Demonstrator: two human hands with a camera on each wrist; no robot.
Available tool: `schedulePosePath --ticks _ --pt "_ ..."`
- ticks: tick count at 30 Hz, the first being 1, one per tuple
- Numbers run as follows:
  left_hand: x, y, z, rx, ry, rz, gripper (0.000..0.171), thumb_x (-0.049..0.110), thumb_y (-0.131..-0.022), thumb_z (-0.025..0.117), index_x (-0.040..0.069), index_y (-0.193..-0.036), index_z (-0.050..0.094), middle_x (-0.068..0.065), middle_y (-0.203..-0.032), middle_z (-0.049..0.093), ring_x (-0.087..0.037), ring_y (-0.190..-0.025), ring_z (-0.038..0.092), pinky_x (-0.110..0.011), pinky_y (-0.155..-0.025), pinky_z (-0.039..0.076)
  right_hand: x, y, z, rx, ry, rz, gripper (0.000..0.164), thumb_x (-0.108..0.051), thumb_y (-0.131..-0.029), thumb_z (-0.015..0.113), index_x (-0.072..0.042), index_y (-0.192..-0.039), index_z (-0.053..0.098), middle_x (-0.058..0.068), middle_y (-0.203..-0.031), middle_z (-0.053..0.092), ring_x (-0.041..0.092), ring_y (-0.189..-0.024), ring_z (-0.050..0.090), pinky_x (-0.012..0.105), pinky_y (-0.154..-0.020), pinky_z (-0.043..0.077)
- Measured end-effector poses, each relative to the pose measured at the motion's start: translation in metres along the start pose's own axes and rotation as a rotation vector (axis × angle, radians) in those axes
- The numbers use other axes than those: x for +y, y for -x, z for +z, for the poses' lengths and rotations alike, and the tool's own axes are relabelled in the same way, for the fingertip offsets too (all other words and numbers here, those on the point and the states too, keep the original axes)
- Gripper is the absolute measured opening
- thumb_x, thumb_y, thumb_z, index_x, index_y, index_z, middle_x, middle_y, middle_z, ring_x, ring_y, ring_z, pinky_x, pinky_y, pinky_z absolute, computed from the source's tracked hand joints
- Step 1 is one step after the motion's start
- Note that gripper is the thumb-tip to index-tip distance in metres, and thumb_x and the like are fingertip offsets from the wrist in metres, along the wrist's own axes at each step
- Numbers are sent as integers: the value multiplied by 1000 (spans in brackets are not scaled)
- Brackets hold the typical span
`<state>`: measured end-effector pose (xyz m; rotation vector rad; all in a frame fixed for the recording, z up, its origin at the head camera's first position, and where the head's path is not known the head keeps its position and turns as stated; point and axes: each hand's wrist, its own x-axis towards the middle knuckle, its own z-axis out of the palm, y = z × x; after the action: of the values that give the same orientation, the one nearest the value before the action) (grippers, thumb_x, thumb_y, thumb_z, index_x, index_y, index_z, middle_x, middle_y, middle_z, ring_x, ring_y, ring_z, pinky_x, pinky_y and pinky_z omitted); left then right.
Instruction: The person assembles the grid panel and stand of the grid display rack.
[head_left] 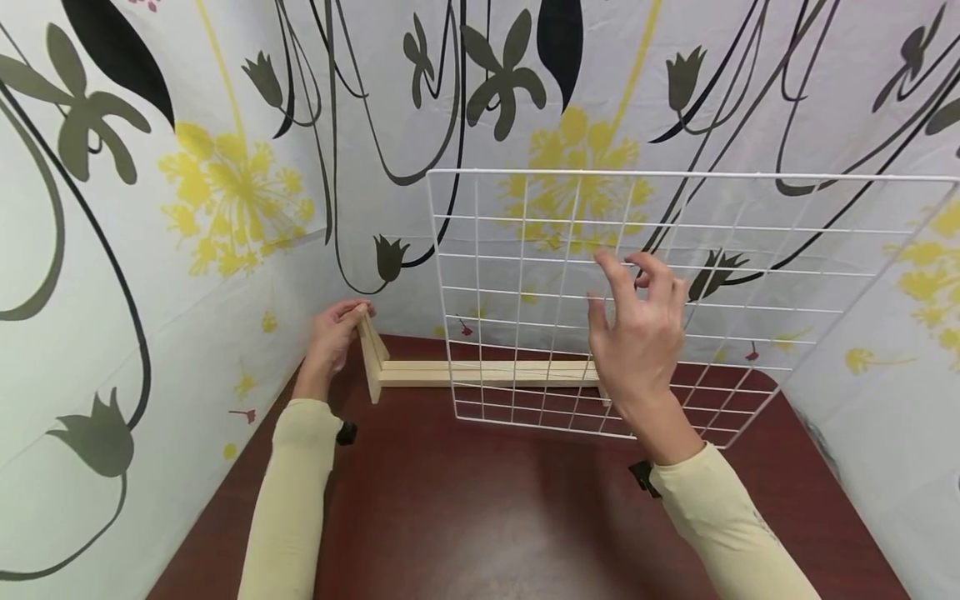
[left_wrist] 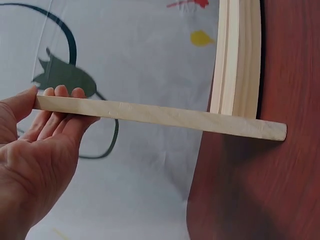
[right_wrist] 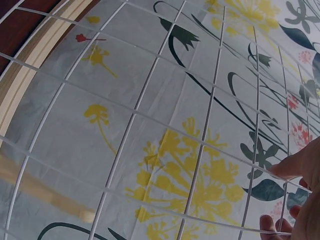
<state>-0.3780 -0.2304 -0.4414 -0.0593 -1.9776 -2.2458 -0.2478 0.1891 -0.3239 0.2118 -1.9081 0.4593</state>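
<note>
My left hand (head_left: 333, 333) pinches the top of the upright end piece (left_wrist: 150, 112) of a pale wooden stand, thumb on one side and fingers on the other. Two long wooden rails (head_left: 487, 375) run from that end piece along the back of the table. A white wire grid panel (head_left: 518, 293) slants up in front of the rails, partly covering them in the head view. My right hand (head_left: 641, 342) grips the panel right of its middle, with thumb and fingers around its wires in the right wrist view. Through the mesh, the stand's other end piece (right_wrist: 55, 187) looks blurred.
A dark red table (head_left: 450, 517) lies below both hands. Patterned cloth (head_left: 247, 250) hangs close along the back and left, with more of it (head_left: 885, 417) on the right.
</note>
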Motion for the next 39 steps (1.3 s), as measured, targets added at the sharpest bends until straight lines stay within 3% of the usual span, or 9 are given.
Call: schedulePosePath --ticks 7,14,20,23,31,39 --pt "-8 -3 26 -17 -9 14 40 17 -106 66 -12 -133 62 -5 -112 76 -11 -111 69 -28 -100 56 2 2 -1 -6 12 15 47 -16 -95 76 -26 -139 66 19 -137 61 44 -103 54 54 -68 49" --pt "-8 -4 42 -48 -28 3 42 22 -107 65 -8 -136 62 0 -113 76 -16 -120 67 -44 -117 48 4 2 -1 0 17 18 47 -16 -95 75 -27 -139 66 18 -136 61 45 -105 56 54 -67 50" --pt "-10 -5 56 -72 -36 2 41 23 -106 66 -6 -135 64 -2 -115 76 -16 -119 67 -41 -114 51 4 2 -1 6 27 19 46 -16 -95 76 -27 -139 66 17 -136 61 44 -104 56 55 -66 50" --pt "-15 -2 63 -76 -34 0 39 23 -106 67 -5 -133 65 4 -109 77 -14 -117 68 -40 -110 53 3 4 -2 5 29 21 45 -16 -94 76 -27 -137 67 17 -136 61 44 -104 57 55 -66 50" --pt "-24 5 77 -83 -44 4 39 25 -106 68 -3 -134 65 -1 -115 77 -13 -116 69 -46 -112 52 6 9 -2 -7 52 25 46 -17 -94 77 -29 -138 67 14 -137 62 41 -106 58 56 -60 49" --pt "-28 3 76 -106 -41 24 46 31 -104 70 0 -138 65 -22 -141 67 -10 -120 69 -47 -120 47 9 8 0 2 52 12 45 -18 -94 77 -29 -137 68 14 -136 63 41 -105 59 55 -57 48"
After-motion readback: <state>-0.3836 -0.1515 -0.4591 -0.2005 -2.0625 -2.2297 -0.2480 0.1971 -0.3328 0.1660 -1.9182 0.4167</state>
